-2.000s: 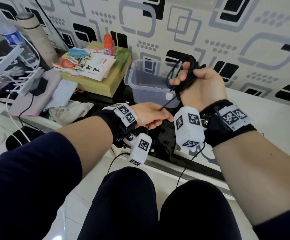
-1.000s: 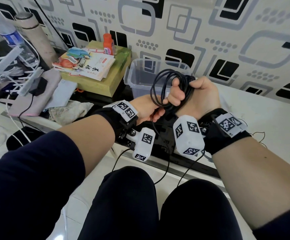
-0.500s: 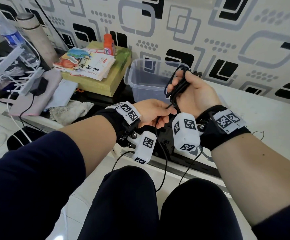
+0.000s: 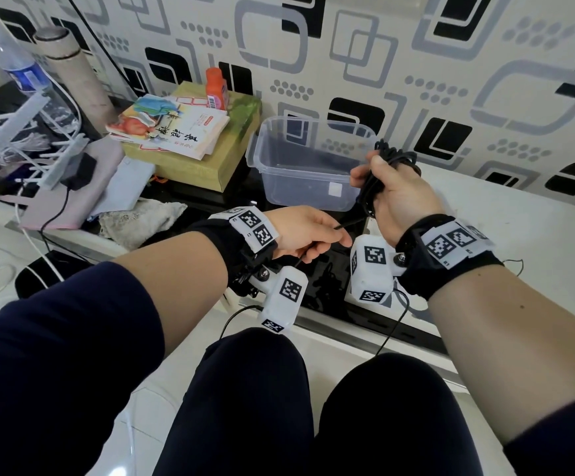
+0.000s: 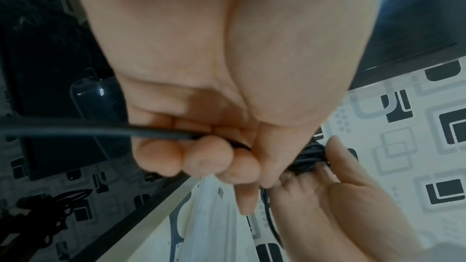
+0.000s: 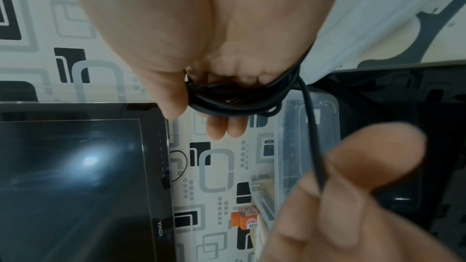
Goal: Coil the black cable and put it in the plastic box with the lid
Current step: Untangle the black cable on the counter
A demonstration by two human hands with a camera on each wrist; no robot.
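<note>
Cable [image 4: 380, 170], black, coiled bundle gripped in right hand [image 4: 399, 197], free strand pinched in left hand [image 4: 305, 231], open clear box [image 4: 300, 166] just behind on desk [image 4: 536, 242].

The black cable [image 4: 373, 182] is thin and mostly wound into a tight bundle of loops around the right hand [image 4: 401, 197], one free strand running down to the left hand [image 4: 301, 231], which pinches it. The plastic box [image 4: 308, 166], clear and open-topped, stands upright just beyond both hands.
</note>
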